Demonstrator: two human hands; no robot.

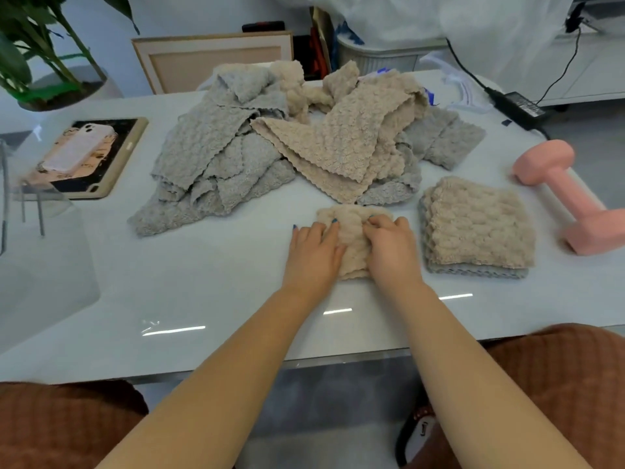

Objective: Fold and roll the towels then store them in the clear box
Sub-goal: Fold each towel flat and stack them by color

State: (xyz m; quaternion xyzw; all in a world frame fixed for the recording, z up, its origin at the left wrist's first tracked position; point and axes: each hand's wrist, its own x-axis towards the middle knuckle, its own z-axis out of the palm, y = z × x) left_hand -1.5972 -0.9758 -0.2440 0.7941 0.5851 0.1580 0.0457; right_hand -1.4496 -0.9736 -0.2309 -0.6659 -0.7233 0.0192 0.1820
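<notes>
**Both hands on 1 beige towel at the bench's middle**

Head view: the person's left hand (314, 252) lies flat on the near-left part of a small beige towel (350, 236), its fingers straight and a little spread, pressing down. The right hand (389, 245) sits on the same towel just beside it, knuckles raised and fingers curled into the pile near the far edge, gripping the cloth. The towel is folded narrow and lies on the white bench (203, 282), mostly covered by the 2 hands.

At 12 o'clock from the hands, a loose heap of towels (270, 147), grey and beige, is spread across the bench, its near edge just beyond the fingertips. At 3 o'clock, close to the right hand but apart from it, stands a folded stack (480, 228): beige towels on top, a grey one at the bottom. Farther out towards 2 o'clock a pink dumbbell (561, 194) lies on its side.

At 9 o'clock, well apart at the bench's left end, is the clear box (50, 282); I cannot tell whether anything is in it. Behind it, at 10 o'clock, a tablet (111, 170) lies flat with a phone (72, 152) resting on top.
</notes>
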